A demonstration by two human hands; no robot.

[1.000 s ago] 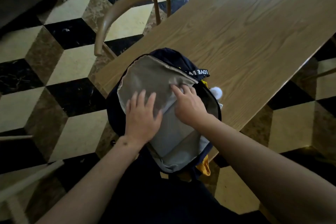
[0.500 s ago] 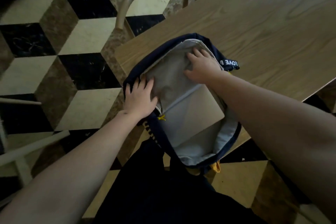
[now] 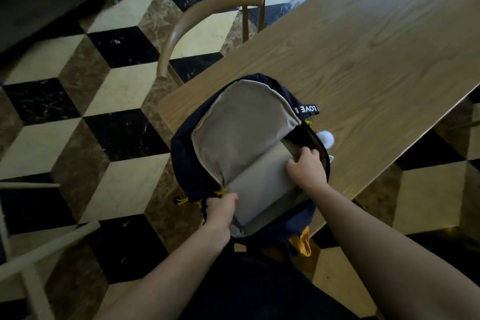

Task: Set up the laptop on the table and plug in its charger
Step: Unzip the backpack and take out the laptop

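Observation:
A navy backpack [image 3: 187, 158] with grey lining lies open on the near corner of the wooden table [image 3: 363, 65], its flap [image 3: 241, 122] folded back. Inside lies a flat grey laptop [image 3: 262, 187]. My left hand [image 3: 220, 212] grips the laptop's near-left edge beside the bag's rim. My right hand [image 3: 307, 169] holds its far-right edge, fingers curled over it inside the bag. No charger is in sight.
A wooden chair [image 3: 207, 18] with a curved back stands at the table's left side. A white pom-pom [image 3: 326, 138] hangs by the bag on the table. The floor [image 3: 117, 91] is a checkered tile pattern. Pale chair legs [image 3: 39, 254] show at lower left.
Both hands left the flap's lining, now folded back, and moved down onto the laptop's edges. The grey laptop shows more fully.

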